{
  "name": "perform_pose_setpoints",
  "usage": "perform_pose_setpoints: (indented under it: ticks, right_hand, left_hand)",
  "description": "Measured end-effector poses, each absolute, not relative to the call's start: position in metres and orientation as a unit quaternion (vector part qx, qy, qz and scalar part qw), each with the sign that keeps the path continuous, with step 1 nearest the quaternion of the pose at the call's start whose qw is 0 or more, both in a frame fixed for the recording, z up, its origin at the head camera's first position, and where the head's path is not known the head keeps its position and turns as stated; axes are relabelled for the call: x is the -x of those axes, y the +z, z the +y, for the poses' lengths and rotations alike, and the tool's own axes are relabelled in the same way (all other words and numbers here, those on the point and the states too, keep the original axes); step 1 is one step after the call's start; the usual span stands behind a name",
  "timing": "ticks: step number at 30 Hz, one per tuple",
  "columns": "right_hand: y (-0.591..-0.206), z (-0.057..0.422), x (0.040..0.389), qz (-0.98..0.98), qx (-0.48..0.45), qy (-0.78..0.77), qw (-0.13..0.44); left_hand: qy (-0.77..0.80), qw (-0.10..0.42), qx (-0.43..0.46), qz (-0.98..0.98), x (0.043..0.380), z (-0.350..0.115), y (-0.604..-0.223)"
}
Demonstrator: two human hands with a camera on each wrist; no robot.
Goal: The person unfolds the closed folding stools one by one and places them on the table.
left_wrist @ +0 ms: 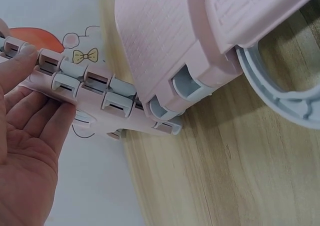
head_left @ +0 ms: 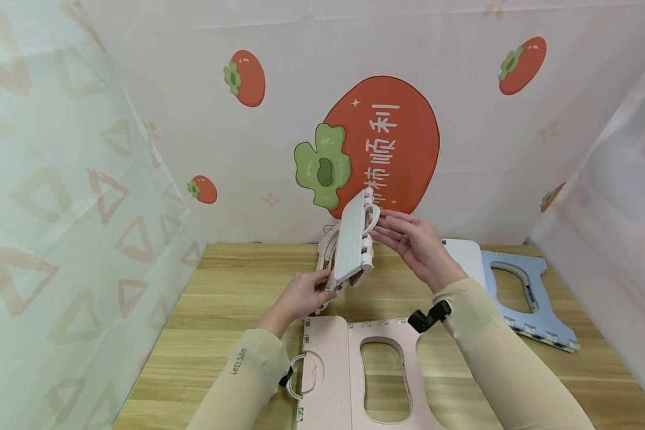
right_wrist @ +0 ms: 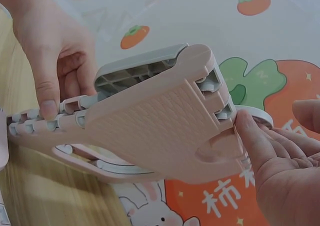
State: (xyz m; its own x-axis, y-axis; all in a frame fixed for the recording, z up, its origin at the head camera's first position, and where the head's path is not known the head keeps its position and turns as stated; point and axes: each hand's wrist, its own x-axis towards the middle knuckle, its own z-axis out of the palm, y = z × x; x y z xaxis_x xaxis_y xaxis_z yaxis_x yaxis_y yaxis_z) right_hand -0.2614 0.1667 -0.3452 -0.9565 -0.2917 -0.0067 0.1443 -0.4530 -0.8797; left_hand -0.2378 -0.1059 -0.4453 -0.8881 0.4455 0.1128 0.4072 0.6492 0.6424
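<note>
A pink and white folding step stool (head_left: 351,233) is held up, tilted and partly folded, near the back of the table. My left hand (head_left: 301,294) grips its hinged lower edge, the thumb over the hinges in the right wrist view and the fingers underneath. At the other end is my right hand (head_left: 416,245), beside the white loop handle (head_left: 373,218). Its fingers reach out straight and touch the stool's edge, while the thumb stands apart in the right wrist view. The stool's textured pink underside (right_wrist: 145,111) faces that camera.
Another pink folding stool (head_left: 326,358) lies flat on the wooden table (head_left: 231,310) at the front, its grey loop handle (head_left: 295,376) to the left. To the right lies a blue and white folding stool (head_left: 540,298). A printed curtain (head_left: 279,149) hangs behind.
</note>
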Motion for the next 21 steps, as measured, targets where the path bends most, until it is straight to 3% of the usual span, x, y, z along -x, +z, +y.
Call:
perform_pose_setpoints:
  ticks: [21]
  right_hand:
    - [-0.3430,0.1587,0.2631,0.502,0.089,-0.851,0.127]
  left_hand:
    - [0.407,0.050,-0.196,0.891,0.2374,-0.1106,-0.4537]
